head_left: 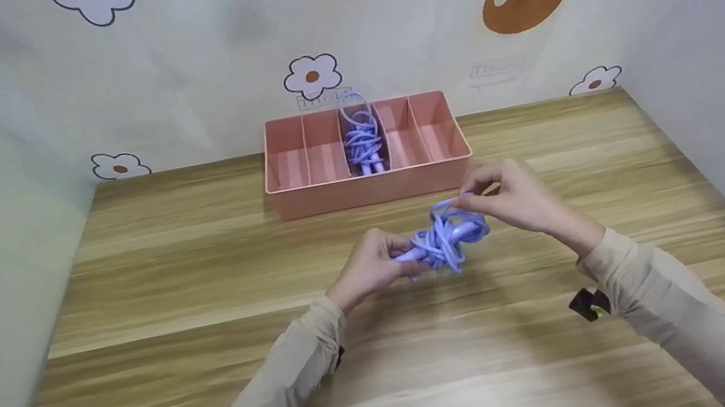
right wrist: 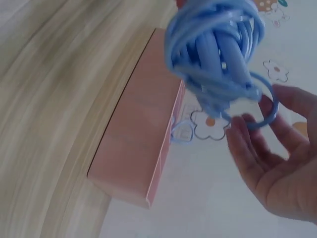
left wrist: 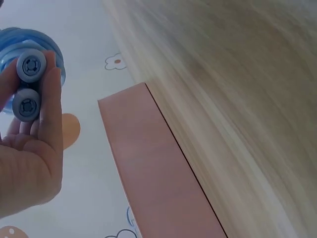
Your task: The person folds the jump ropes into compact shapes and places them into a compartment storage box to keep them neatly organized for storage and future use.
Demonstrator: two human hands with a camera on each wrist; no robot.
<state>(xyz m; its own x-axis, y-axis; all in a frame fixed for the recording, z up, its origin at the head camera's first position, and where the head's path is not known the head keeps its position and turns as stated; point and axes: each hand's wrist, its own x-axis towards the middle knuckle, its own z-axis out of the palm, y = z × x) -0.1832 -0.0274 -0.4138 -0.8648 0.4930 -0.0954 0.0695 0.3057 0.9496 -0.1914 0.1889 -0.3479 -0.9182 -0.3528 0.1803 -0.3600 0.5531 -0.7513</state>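
A blue-purple jump rope (head_left: 443, 243), its cord wound in a tangled bundle round its handles, is held above the table in front of the box. My left hand (head_left: 373, 261) grips the two handles side by side; their round ends (left wrist: 31, 65) show in the left wrist view. At the bundle's other side my right hand (head_left: 514, 195) pinches a loose loop of the cord (right wrist: 270, 116). Another jump rope (head_left: 364, 143), likewise wound up, stands in the middle compartment of the pink box (head_left: 375, 190), with a loop rising above the rim.
The pink box stands at the back of the wooden table (head_left: 196, 277), against the patterned wall (head_left: 196, 61). Upright dividers (head_left: 306, 150) split it into several compartments. Side walls bound the table at left and right. A small black object (head_left: 588, 305) shows beside the right sleeve.
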